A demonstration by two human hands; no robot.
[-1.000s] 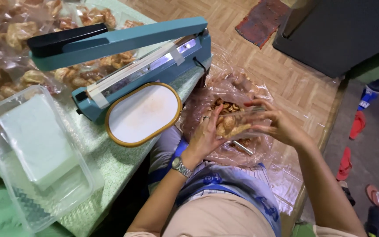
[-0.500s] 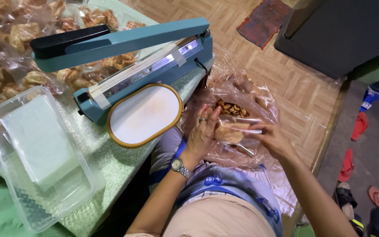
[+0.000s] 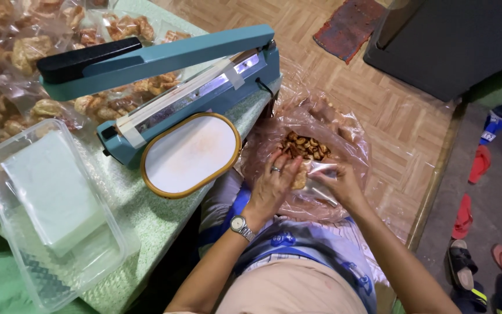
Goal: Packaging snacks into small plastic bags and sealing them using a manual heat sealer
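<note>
Clear small plastic bag [image 3: 321, 170] of fried snacks at frame centre, pinched between curled right hand [image 3: 339, 183] and left hand [image 3: 274, 185] fingers, over large snack-filled bag [image 3: 315, 125] on lap, blue heat sealer [image 3: 169, 81] and oval tray [image 3: 190, 152] on green table [image 3: 146, 215] left.

My hands cover most of the small clear bag [image 3: 321, 170] between them; I can't tell how full it is.

Clear bags of brown snacks [image 3: 13, 52] crowd the table's far-left corner; a large clear bag [image 3: 315, 145] sits on the lap.
</note>
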